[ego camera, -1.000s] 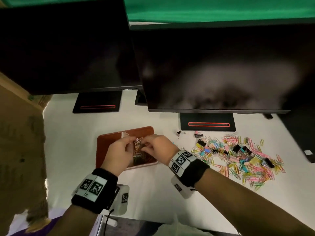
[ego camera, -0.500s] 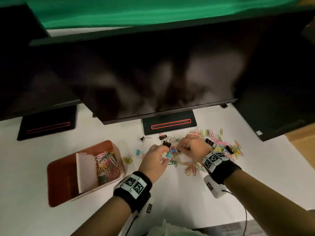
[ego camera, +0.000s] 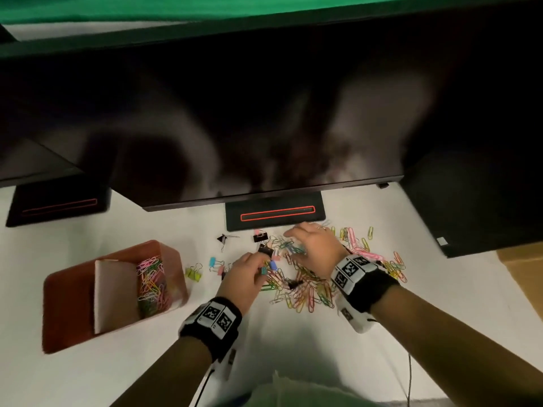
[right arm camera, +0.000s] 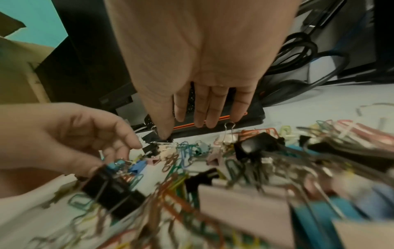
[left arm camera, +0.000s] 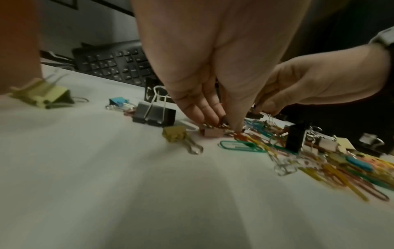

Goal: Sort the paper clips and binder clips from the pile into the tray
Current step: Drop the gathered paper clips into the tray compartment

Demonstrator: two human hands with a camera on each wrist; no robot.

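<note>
1. Head view shows both hands over the pile (ego camera: 317,277) of clips at about 3 o'clock from the tray (ego camera: 70,312); a second ago they were together above the tray's right compartment, so a load looks delivered and a fresh pick is starting.
2. Coloured paper clips (ego camera: 151,282) fill that right compartment beside the pale divider (ego camera: 116,292); the left compartment shows nothing I can make out, so binder clips seem still unsorted.
3. Left hand (ego camera: 245,279) reaches to the pile's 9 o'clock edge, its fingers (left arm camera: 210,107) drawn together at a pink binder clip (left arm camera: 212,132); whether they already pinch it I cannot tell.
4. Right hand (ego camera: 316,249) spreads over the pile's far side with fingers (right arm camera: 210,111) straight and relaxed, gripping nothing I can see.
5. Left wrist view alone reveals a keyboard (left arm camera: 115,64) behind the surface (left arm camera: 106,193) and loose binder clips: yellow-green (left arm camera: 45,96), blue (left arm camera: 119,102), black (left arm camera: 154,113).
6. Right wrist view alone shows a black binder clip (right arm camera: 113,192) close below the left hand, and cables (right arm camera: 298,55) at 1 o'clock.
</note>
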